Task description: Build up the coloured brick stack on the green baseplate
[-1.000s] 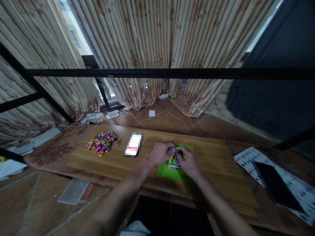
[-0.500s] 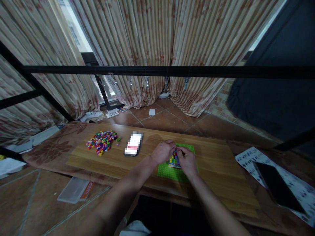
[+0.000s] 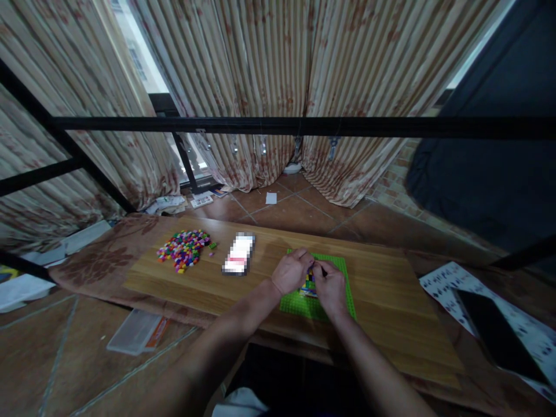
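Observation:
A small build of colourful toy bricks (image 3: 309, 285) stands on a green studded baseplate (image 3: 299, 307) on the wooden board. My left hand (image 3: 292, 271) is closed at the build's far left side, fingers curled over its top. From the right, my right hand (image 3: 332, 284) pinches at the same top edge, its fingertips close to the left ones. The hands cover much of the build, so any single brick between the fingertips is too small to make out.
Left on the wooden board (image 3: 382, 301) lies a pile of loose toy bricks (image 3: 185, 249), with a phone (image 3: 238, 253) between it and the baseplate. A dark tablet-like slab (image 3: 499, 336) rests on a patterned sheet (image 3: 447, 281) at right. A black rail (image 3: 269, 125) crosses beyond.
The whole view has shifted slightly, so things sit a little further right. My hands stay at the top of the brick build with only slight finger movement.

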